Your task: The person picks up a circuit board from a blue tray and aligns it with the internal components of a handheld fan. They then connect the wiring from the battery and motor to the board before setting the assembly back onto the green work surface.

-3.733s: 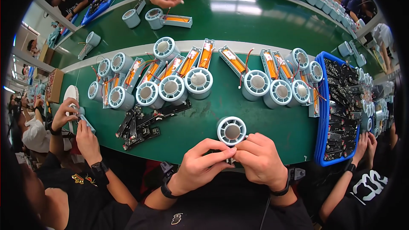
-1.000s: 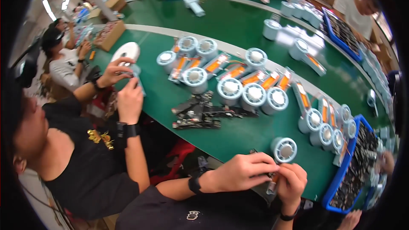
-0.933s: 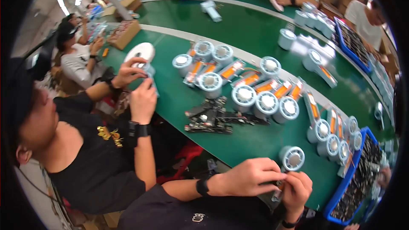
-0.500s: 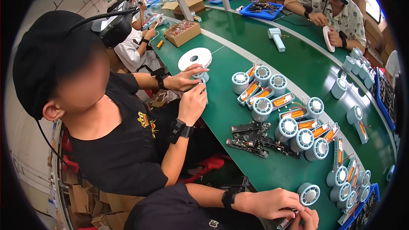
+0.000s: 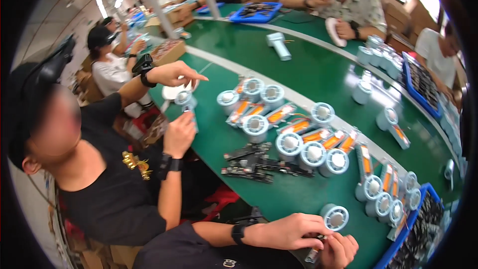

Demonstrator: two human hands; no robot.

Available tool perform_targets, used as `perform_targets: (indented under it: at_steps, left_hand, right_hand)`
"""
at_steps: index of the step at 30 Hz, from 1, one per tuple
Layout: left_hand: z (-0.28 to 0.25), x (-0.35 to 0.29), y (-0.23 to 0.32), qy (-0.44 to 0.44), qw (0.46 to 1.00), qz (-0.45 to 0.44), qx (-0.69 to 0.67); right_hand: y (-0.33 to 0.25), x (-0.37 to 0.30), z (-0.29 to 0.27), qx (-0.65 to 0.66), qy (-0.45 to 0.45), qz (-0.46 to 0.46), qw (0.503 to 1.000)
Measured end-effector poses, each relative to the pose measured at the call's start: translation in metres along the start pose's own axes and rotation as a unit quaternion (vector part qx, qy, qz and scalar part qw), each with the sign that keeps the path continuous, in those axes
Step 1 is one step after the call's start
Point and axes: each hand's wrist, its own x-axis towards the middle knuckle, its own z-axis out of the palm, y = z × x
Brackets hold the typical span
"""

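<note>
At the lower edge, my left hand [image 5: 289,231] and my right hand [image 5: 338,250] meet over the handle of a light blue handheld fan [image 5: 335,217]. Its round head, with a silver disc in the middle, points away from me. My left thumb and fingers pinch down on a small part at the handle, hidden between the fingertips. The curled fingers of my right hand close round the handle's other side. Part of the handle's end [image 5: 312,255] shows below my left fingers.
Several dark circuit boards [image 5: 251,164] lie on the green table [image 5: 224,139]. Beyond them are several opened fans [image 5: 313,153] with orange batteries. A blue tray [image 5: 383,259] of dark parts stands at right. Left of me, a co-worker's hand [image 5: 180,133] holds another fan.
The view has swung to the right, so the scene sits further left. My hands stay on the same fan. The neighbouring co-worker's left hand has lifted off their fan, with a finger extended.
</note>
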Motion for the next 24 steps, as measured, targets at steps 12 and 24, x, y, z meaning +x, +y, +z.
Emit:
perform_targets:
  at_steps: [12,24]
  left_hand:
    - [0.01,-0.004,0.013,0.027,0.989,-0.015,0.142]
    - [0.004,0.007,0.017,-0.02,0.996,-0.037,0.075]
  right_hand:
    - [-0.003,-0.007,0.006,-0.015,0.018,0.061,0.998]
    - [0.005,-0.007,0.005,0.063,0.028,0.107,0.992]
